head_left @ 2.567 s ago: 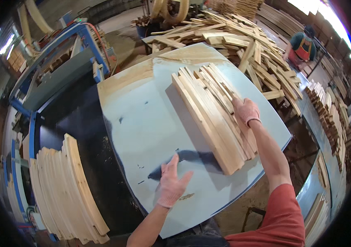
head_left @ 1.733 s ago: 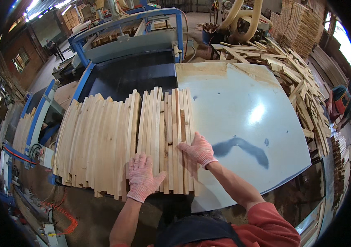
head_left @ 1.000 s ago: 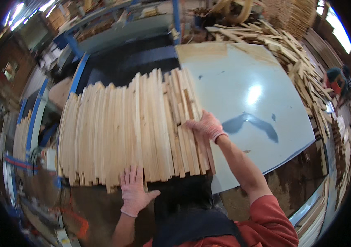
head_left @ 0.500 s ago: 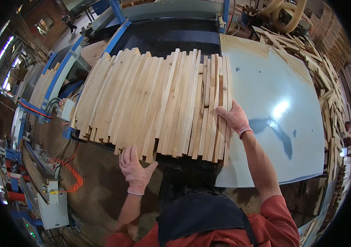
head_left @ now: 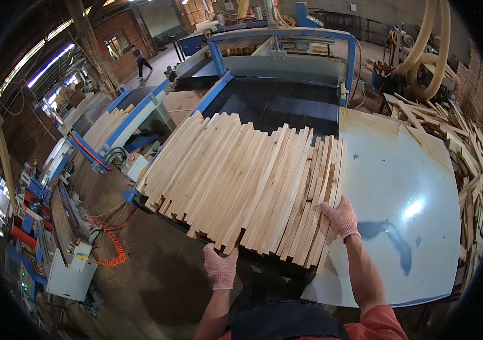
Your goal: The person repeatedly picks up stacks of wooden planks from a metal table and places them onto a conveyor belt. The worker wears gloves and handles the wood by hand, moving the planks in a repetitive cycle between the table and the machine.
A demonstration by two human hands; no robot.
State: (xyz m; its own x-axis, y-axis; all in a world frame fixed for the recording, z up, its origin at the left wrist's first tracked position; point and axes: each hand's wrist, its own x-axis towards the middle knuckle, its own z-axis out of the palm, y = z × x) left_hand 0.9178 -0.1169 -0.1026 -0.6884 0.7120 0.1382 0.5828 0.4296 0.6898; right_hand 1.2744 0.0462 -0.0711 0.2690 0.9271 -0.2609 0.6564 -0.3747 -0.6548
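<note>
A broad row of pale wooden strips (head_left: 241, 181) lies side by side on the dark machine bed, their near ends uneven. My left hand (head_left: 220, 269), in a pinkish knit glove, is at the near ends of the strips, fingertips against them and thumb spread to the right. At the row's right edge, my gloved right hand (head_left: 342, 220) has its thumb on top of the outer strips and its fingers along their side. Some of these strips are darker brown. The undersides of the strips are hidden.
A pale, glossy side table (head_left: 400, 226) adjoins the row on the right, with heaped scrap wood (head_left: 451, 136) beyond it. Behind the strips are a black belt (head_left: 275, 105) and blue frame (head_left: 284, 31). A coiled orange hose (head_left: 118, 255) hangs left. A person (head_left: 140, 61) walks far off.
The view has tilted up, showing more of the workshop behind. My left hand has come in closer to the strip ends, its fingers less spread. My right hand stays at the right edge.
</note>
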